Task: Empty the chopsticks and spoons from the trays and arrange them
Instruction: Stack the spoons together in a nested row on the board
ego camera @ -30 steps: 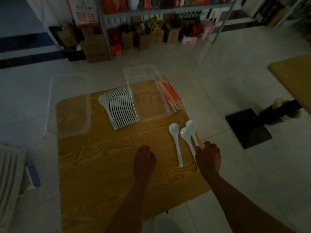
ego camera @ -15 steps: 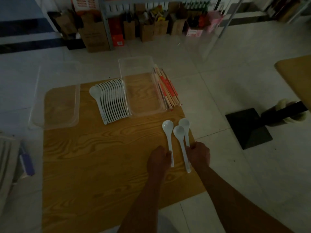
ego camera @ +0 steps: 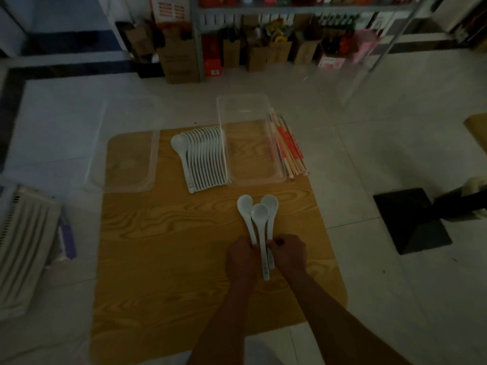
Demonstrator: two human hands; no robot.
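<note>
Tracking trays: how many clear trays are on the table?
2: left clear tray at the table's far-left corner; right clear tray between the white spoon row and chopsticks.

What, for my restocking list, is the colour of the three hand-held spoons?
Plain white; the three long-handled spoons show best in the head view.

Looks forward and down from head height, wide-angled, steeply onto the table [ego camera: 163, 259]. Sits close above the left hand [ego camera: 242, 259] and right hand [ego camera: 288, 255], forearms reaching in from the bottom edge. Takes in nearly all of that table, the floor [ego camera: 382, 143] around it and a shelf [ego camera: 303, 7] at the far top.
</note>
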